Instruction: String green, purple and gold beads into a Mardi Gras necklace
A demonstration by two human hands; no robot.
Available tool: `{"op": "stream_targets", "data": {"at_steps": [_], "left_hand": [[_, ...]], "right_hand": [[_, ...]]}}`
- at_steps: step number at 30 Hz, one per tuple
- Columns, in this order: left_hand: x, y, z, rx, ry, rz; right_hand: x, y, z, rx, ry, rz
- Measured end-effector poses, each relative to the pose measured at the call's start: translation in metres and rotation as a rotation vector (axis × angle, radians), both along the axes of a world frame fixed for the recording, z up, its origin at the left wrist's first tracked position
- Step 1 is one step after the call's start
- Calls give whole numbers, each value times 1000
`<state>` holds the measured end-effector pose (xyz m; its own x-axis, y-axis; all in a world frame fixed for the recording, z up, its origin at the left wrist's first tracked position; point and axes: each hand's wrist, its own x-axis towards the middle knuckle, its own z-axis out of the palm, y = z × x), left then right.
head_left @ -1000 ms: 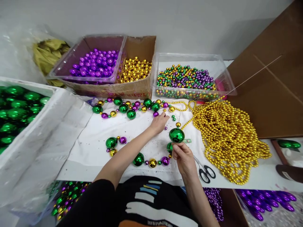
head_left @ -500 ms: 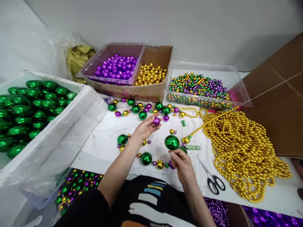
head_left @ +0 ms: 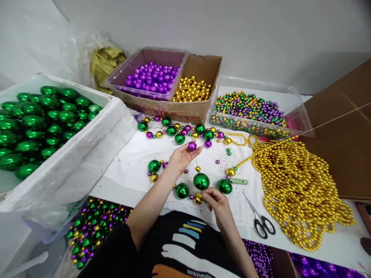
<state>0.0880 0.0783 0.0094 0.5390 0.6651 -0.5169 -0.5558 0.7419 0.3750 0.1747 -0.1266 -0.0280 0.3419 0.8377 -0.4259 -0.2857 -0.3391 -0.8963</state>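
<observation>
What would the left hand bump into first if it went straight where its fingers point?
Probably the purple ball lying on the white cloth just ahead. The left hand may be higher, though, so it might pass over.

The one view comes from the person's head, facing forward and steeply down over the shirt (head_left: pixel 185 241) at the bottom edge, with the left hand (head_left: pixel 184 157) and the right hand (head_left: pixel 217 202) near its middle. It sits close above the table (head_left: pixel 116 189) yet takes in a wide sweep, from the white box (head_left: pixel 97 135) at left to the cardboard (head_left: pixel 333 154) at right, the wall (head_left: pixel 246 34) filling the top.
</observation>
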Motion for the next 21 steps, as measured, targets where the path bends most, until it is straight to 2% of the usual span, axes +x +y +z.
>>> {"op": "stream_targets", "data": {"at_steps": [21], "left_hand": [[0,-9,2,22,-14,13]], "right_hand": [[0,3,0,-32,-16,21]]}}
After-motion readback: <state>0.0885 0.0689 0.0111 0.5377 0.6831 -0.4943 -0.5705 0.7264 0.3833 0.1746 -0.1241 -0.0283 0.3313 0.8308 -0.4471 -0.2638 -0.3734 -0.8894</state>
